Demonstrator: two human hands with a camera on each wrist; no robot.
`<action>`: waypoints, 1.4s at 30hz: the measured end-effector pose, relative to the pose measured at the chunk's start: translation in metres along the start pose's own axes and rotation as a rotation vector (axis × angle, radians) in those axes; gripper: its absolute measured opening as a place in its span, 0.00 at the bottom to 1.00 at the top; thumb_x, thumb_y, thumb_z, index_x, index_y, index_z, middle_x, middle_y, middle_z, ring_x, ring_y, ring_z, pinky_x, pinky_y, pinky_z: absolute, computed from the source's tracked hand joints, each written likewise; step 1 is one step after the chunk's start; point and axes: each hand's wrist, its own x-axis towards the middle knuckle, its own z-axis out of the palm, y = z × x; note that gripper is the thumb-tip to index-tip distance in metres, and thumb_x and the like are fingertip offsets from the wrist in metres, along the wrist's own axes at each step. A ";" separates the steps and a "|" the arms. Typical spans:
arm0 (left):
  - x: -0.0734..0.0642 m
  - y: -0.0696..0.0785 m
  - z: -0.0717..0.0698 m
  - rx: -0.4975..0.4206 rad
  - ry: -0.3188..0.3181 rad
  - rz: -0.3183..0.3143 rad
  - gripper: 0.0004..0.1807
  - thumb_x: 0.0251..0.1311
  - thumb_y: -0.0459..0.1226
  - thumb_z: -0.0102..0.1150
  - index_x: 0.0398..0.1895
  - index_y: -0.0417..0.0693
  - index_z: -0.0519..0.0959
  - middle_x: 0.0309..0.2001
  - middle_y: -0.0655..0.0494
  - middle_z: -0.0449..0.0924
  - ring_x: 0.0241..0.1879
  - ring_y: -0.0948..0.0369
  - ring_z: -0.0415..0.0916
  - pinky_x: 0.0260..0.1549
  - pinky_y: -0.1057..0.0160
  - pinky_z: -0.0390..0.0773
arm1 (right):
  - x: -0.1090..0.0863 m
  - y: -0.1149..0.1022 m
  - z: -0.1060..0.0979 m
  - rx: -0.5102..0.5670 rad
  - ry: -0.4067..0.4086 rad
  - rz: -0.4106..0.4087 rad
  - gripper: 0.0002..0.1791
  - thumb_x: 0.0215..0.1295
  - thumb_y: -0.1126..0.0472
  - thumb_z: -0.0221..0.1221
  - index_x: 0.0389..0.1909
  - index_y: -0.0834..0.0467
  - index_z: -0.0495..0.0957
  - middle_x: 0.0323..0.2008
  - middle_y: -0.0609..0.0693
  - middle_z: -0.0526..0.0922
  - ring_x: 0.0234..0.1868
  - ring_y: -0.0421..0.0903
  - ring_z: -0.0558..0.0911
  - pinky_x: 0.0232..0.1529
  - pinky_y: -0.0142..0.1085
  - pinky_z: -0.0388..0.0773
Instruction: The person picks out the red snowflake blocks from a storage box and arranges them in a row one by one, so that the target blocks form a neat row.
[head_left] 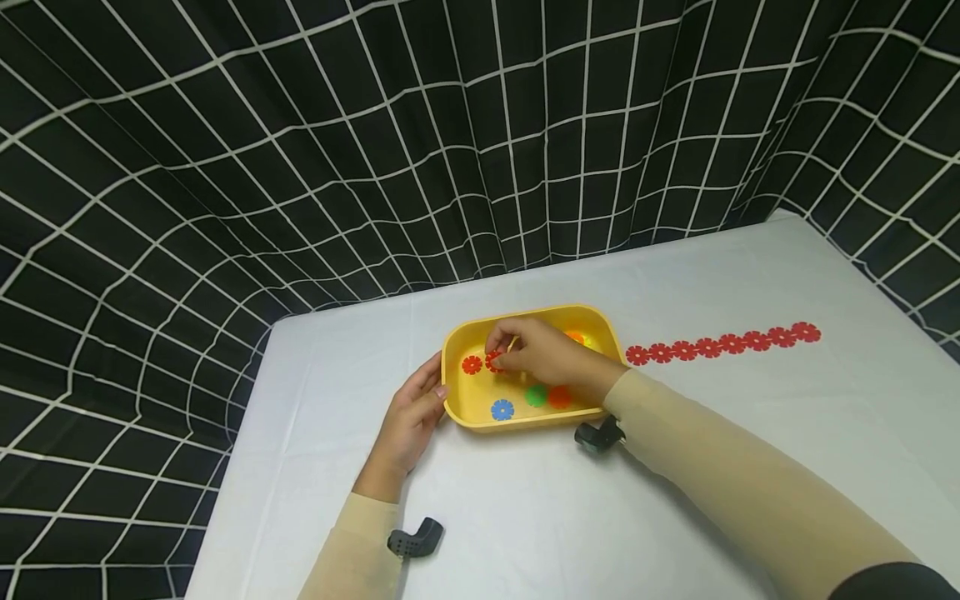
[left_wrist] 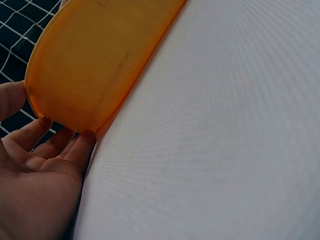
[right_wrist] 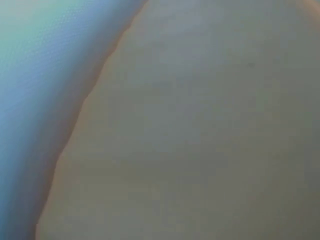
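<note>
A yellow plastic bin (head_left: 480,423) stands on the white table with loose snowflake discs inside. My left hand (head_left: 411,418) grips its left end, the thumb at the rim and the fingers against the outer wall; the left wrist view shows the fingertips touching the bin's side (left_wrist: 95,65). Inside the bin, my right hand (head_left: 536,348) pinches a red snowflake disc (head_left: 492,362) between thumb and fingers. Another red disc (head_left: 472,365) lies just left of it. A blue disc (head_left: 502,409), a green one (head_left: 536,396) and an orange-red one (head_left: 559,397) lie near the front wall. The right wrist view is blurred, without the hand.
To the right of the bin, a row of several joined red discs (head_left: 732,343) stretches across the white table (head_left: 525,508). Orange and yellow discs (head_left: 576,337) show at the bin's back right, partly behind the right hand. A black gridded curtain (head_left: 420,150) surrounds the table's back and sides.
</note>
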 end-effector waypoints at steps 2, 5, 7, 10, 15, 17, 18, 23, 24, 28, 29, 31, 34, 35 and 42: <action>0.000 0.000 0.000 0.000 -0.004 0.004 0.33 0.80 0.30 0.52 0.85 0.39 0.62 0.83 0.47 0.62 0.81 0.53 0.60 0.73 0.58 0.69 | -0.004 -0.001 -0.003 0.026 0.004 0.011 0.06 0.74 0.68 0.67 0.47 0.57 0.85 0.43 0.54 0.81 0.38 0.56 0.80 0.37 0.39 0.82; -0.001 -0.001 -0.001 0.001 -0.007 0.011 0.33 0.80 0.30 0.52 0.85 0.38 0.62 0.83 0.47 0.61 0.81 0.52 0.59 0.73 0.58 0.68 | -0.009 -0.002 -0.008 0.072 0.005 0.022 0.07 0.75 0.67 0.66 0.49 0.57 0.84 0.46 0.56 0.81 0.42 0.56 0.82 0.44 0.41 0.85; -0.001 -0.001 -0.001 0.004 -0.006 0.015 0.33 0.80 0.31 0.52 0.85 0.38 0.62 0.83 0.46 0.61 0.81 0.51 0.60 0.73 0.58 0.69 | -0.013 -0.001 -0.013 0.087 0.010 0.021 0.07 0.76 0.67 0.66 0.51 0.57 0.84 0.47 0.56 0.81 0.44 0.56 0.83 0.48 0.41 0.85; 0.000 -0.001 -0.001 0.006 -0.002 0.017 0.33 0.80 0.30 0.52 0.85 0.38 0.62 0.83 0.46 0.62 0.81 0.52 0.60 0.73 0.58 0.69 | -0.018 -0.001 -0.020 0.113 0.023 0.011 0.08 0.76 0.68 0.65 0.52 0.59 0.83 0.48 0.57 0.81 0.47 0.57 0.84 0.52 0.41 0.86; 0.000 -0.001 0.000 0.016 0.001 0.020 0.32 0.80 0.30 0.52 0.84 0.38 0.63 0.82 0.47 0.63 0.80 0.53 0.60 0.73 0.58 0.68 | -0.028 -0.001 -0.036 0.115 0.062 0.000 0.08 0.77 0.68 0.64 0.53 0.60 0.83 0.48 0.59 0.81 0.47 0.59 0.87 0.55 0.45 0.87; 0.000 -0.001 0.000 0.016 0.001 0.021 0.32 0.79 0.31 0.53 0.84 0.39 0.63 0.82 0.48 0.63 0.80 0.53 0.61 0.73 0.58 0.68 | -0.032 0.000 -0.044 0.101 0.075 -0.003 0.09 0.77 0.68 0.64 0.54 0.60 0.83 0.48 0.59 0.82 0.48 0.58 0.88 0.56 0.47 0.87; 0.000 -0.001 -0.001 0.015 0.000 0.021 0.33 0.79 0.31 0.53 0.84 0.38 0.63 0.82 0.47 0.63 0.80 0.52 0.60 0.73 0.58 0.69 | -0.034 0.001 -0.047 0.090 0.084 0.000 0.09 0.77 0.68 0.63 0.54 0.59 0.83 0.48 0.59 0.82 0.48 0.58 0.88 0.56 0.46 0.87; 0.000 -0.002 -0.002 0.004 0.000 0.022 0.33 0.79 0.32 0.55 0.84 0.38 0.63 0.82 0.47 0.63 0.80 0.52 0.61 0.73 0.58 0.69 | -0.045 0.005 -0.061 0.067 0.133 0.026 0.10 0.78 0.64 0.64 0.56 0.58 0.83 0.50 0.57 0.84 0.49 0.57 0.86 0.57 0.46 0.87; 0.000 -0.002 -0.002 0.003 -0.001 0.022 0.33 0.79 0.32 0.55 0.84 0.38 0.63 0.82 0.47 0.63 0.80 0.52 0.60 0.73 0.58 0.69 | -0.048 0.005 -0.063 0.070 0.144 0.031 0.11 0.78 0.63 0.64 0.57 0.58 0.83 0.51 0.57 0.84 0.50 0.57 0.85 0.57 0.47 0.86; 0.000 -0.003 -0.001 0.004 -0.002 0.017 0.33 0.79 0.32 0.55 0.84 0.38 0.63 0.82 0.47 0.62 0.81 0.52 0.60 0.73 0.58 0.69 | -0.060 0.009 -0.071 0.099 0.171 0.032 0.12 0.78 0.62 0.64 0.58 0.59 0.82 0.55 0.57 0.84 0.51 0.56 0.85 0.59 0.50 0.86; 0.000 -0.003 -0.001 0.003 -0.002 0.014 0.33 0.79 0.31 0.55 0.84 0.38 0.63 0.83 0.47 0.62 0.81 0.52 0.60 0.73 0.59 0.69 | -0.062 0.010 -0.073 0.101 0.177 0.031 0.12 0.79 0.62 0.64 0.58 0.59 0.81 0.55 0.57 0.83 0.51 0.56 0.85 0.58 0.49 0.86; 0.000 -0.003 -0.001 0.001 -0.001 0.012 0.33 0.79 0.31 0.54 0.85 0.38 0.63 0.83 0.47 0.62 0.81 0.52 0.60 0.72 0.58 0.69 | -0.068 0.013 -0.077 0.103 0.191 0.031 0.13 0.79 0.61 0.64 0.58 0.59 0.81 0.55 0.57 0.84 0.47 0.57 0.85 0.52 0.41 0.88; 0.001 -0.001 -0.001 0.002 0.003 0.018 0.32 0.80 0.30 0.53 0.84 0.38 0.63 0.83 0.47 0.62 0.81 0.51 0.60 0.72 0.58 0.70 | -0.076 0.017 -0.084 0.090 0.219 0.042 0.14 0.78 0.59 0.65 0.59 0.58 0.81 0.54 0.57 0.84 0.38 0.58 0.81 0.33 0.32 0.82; 0.002 -0.001 -0.001 0.002 0.003 0.022 0.32 0.80 0.30 0.52 0.84 0.38 0.63 0.83 0.47 0.62 0.81 0.51 0.60 0.72 0.58 0.70 | -0.078 0.018 -0.086 0.091 0.229 0.048 0.14 0.78 0.59 0.65 0.59 0.58 0.81 0.54 0.57 0.84 0.36 0.58 0.79 0.28 0.33 0.79; 0.001 -0.001 0.000 0.004 0.025 0.001 0.32 0.80 0.29 0.51 0.84 0.39 0.64 0.82 0.48 0.63 0.81 0.52 0.60 0.72 0.59 0.70 | -0.101 0.035 -0.102 0.094 0.287 0.110 0.17 0.79 0.57 0.65 0.63 0.59 0.80 0.51 0.59 0.86 0.40 0.63 0.84 0.40 0.44 0.89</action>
